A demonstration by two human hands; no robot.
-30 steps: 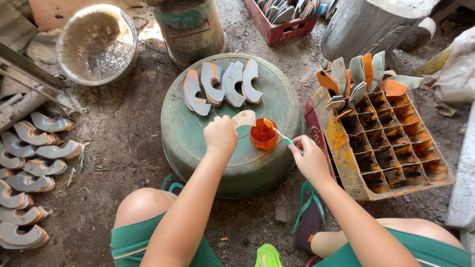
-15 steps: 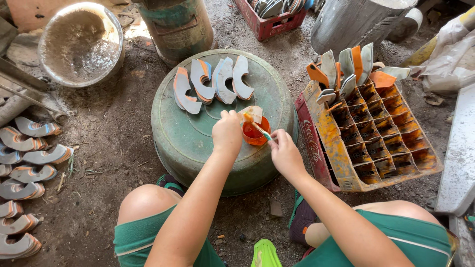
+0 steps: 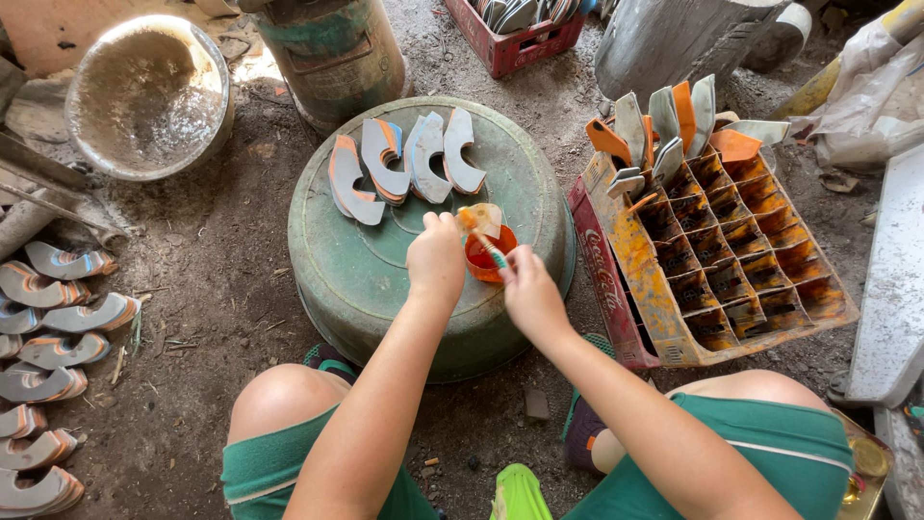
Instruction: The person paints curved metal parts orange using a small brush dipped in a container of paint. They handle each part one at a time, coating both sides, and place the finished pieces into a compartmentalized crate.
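Illumination is soft, even daylight; the scene reads bright without hard shadows. A stronger sunlit patch falls at the upper left, producing glare on the metal bowl (image 3: 149, 91) and the ground beside it. The pale slab (image 3: 890, 289) at the right edge is close to overexposed. Faint shadows lie beneath the forearms on the green drum (image 3: 385, 279). Focus is sharp across the centre. Wide-angle distortion bends objects at the frame edges.

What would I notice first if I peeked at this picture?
Probably the bright orange paint: a small pot of it sits on an upturned green tub, where the right hand strokes a brush over a curved piece held by the left hand. Beside it, a paint-stained crate holds more pieces.
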